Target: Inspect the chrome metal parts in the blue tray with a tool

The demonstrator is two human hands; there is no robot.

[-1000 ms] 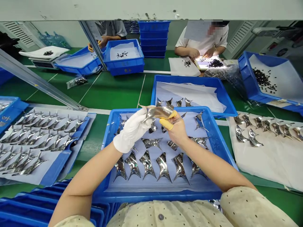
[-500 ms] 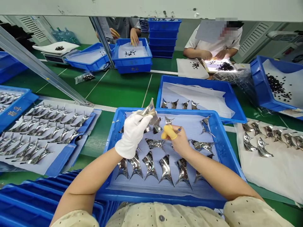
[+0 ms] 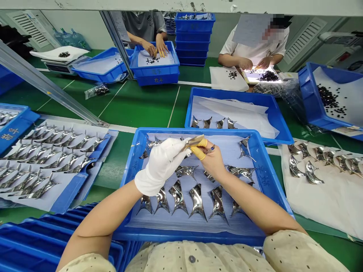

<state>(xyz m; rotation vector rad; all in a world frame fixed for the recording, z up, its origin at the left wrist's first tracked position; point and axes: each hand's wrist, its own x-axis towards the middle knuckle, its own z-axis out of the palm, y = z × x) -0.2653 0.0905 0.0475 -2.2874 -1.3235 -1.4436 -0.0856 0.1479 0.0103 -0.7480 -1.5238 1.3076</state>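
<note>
My left hand (image 3: 164, 160), in a white glove, grips a curved, pointed shiny metal piece (image 3: 195, 141) above the blue tray. The fingers of my right hand (image 3: 210, 155), in yellow finger cots, are closed on the same piece from the right. A small dark blue thing (image 3: 211, 149) shows at my right fingers; its kind I cannot make out. Below both hands, the blue tray (image 3: 276, 189) is lined with white paper. On that paper lie rows of similar metal pieces (image 3: 197, 200), some hidden by my hands and arms.
To the left lie rows of metal pieces (image 3: 42, 156) on paper; more (image 3: 313, 173) lie at the right. Beyond my tray stands another blue tray (image 3: 283, 130) holding paper and several pieces. A metal post (image 3: 56, 87) slants down at the left. Two co-workers handle small dark parts (image 3: 268, 76) across the table.
My hands have come together: the right moved up to the metal piece, and the left tilted it flatter and toward the right. A co-worker's hands have both moved into their tray.
</note>
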